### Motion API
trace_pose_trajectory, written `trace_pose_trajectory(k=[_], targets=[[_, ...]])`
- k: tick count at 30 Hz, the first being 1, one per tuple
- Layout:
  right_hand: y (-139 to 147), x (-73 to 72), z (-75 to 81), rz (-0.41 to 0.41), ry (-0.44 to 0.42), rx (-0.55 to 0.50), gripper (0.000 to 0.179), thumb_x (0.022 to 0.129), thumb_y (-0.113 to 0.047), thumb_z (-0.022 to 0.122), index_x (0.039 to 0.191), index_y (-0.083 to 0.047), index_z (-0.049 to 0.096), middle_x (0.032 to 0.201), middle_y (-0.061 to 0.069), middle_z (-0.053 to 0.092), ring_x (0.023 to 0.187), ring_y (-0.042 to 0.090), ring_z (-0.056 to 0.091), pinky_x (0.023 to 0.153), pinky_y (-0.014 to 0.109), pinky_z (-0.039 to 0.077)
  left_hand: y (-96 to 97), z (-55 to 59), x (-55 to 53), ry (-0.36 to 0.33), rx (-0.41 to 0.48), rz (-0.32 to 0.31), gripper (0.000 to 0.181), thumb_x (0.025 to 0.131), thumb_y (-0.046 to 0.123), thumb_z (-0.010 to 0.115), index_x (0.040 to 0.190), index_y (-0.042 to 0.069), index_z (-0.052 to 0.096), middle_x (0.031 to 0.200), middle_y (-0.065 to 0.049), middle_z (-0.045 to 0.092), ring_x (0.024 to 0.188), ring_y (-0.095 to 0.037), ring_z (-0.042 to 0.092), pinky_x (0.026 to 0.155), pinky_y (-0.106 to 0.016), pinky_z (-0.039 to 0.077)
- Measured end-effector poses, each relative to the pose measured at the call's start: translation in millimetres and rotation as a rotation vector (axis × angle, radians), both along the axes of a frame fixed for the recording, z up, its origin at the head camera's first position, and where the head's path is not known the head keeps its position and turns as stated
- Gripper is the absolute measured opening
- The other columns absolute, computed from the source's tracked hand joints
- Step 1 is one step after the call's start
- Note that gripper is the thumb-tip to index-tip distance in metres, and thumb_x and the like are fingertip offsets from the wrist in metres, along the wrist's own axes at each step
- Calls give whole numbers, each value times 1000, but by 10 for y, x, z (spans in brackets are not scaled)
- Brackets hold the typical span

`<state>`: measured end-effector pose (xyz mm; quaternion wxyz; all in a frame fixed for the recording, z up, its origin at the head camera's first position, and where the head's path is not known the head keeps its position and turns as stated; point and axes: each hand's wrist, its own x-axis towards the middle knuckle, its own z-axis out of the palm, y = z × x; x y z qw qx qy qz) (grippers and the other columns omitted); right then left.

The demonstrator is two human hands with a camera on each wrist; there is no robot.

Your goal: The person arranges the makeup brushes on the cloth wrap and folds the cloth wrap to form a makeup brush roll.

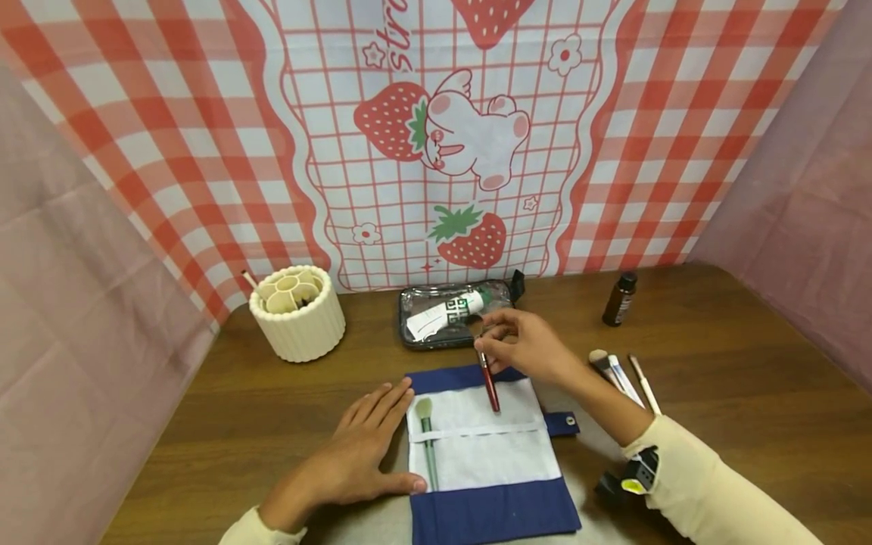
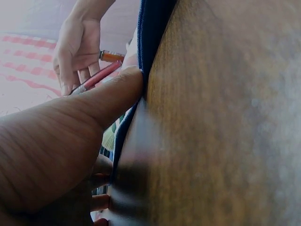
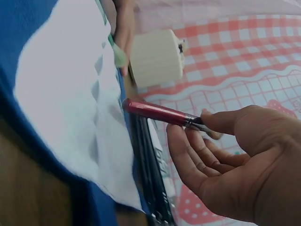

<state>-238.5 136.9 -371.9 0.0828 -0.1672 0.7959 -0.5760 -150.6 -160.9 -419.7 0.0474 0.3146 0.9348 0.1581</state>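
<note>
My right hand [image 1: 521,344] pinches a red-handled makeup brush [image 1: 490,386] between thumb and fingertips. The brush slants over the upper part of an unfolded blue and white fabric brush roll [image 1: 490,465], its handle end pointing down toward a white elastic band [image 1: 487,430]. In the right wrist view the glossy red handle [image 3: 157,112] shows clearly, with the bristle end partly hidden by the fingers. A green makeup brush [image 1: 427,439] lies under the band along the left side. My left hand [image 1: 361,443] rests with extended fingers on the roll's left edge.
Behind the roll lies a clear zip pouch [image 1: 409,303] with a white tube inside. A cream ribbed holder [image 1: 300,325] stands at back left, a small dark bottle [image 1: 618,301] at back right. Several brushes [image 1: 616,372] lie beside my right forearm. A strap with a snap [image 1: 562,423] sticks out rightward.
</note>
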Motion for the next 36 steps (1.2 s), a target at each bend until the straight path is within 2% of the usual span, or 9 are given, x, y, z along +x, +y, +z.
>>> trace_pose_trajectory(k=[8,14,18,28,32,36], targets=[[-191,16,-125,48,-103,-136,33,96,-6,67,123,8,55,107,23,63,82,32,71,72,44,60,1,-17,-4,14,-2,5,115,80,78,60,160,5,21,168,-8,12,151,-35,14,116,-58,15],[-298,38,-219,49,-158,-179,33,95,-2,67,122,8,51,107,22,61,77,33,71,74,47,59,8,-3,-3,3,0,2,115,81,77,61,160,5,20,168,-7,11,151,-35,14,116,-58,15],[-323,46,-259,61,-186,-185,36,94,-1,67,124,9,49,107,22,60,75,32,70,73,48,59,13,12,0,-5,9,-2,114,81,77,61,160,5,20,168,-7,11,151,-35,14,116,-59,16],[-322,108,-335,136,-271,-133,53,97,-3,65,141,8,40,104,21,64,72,33,71,69,46,60,8,8,6,4,21,-4,113,82,76,61,160,5,22,168,-8,13,151,-36,15,115,-60,18],[-326,124,-351,185,-286,-123,49,95,3,61,139,12,41,100,21,65,73,30,71,71,45,60,6,3,7,8,18,-2,113,82,76,61,160,5,22,168,-8,13,151,-36,16,116,-59,18],[-304,126,-330,237,-249,-57,42,93,4,62,130,16,47,97,19,67,74,27,71,71,42,60,2,9,8,15,23,-5,113,82,76,61,159,4,23,168,-9,13,150,-37,16,115,-60,18]])
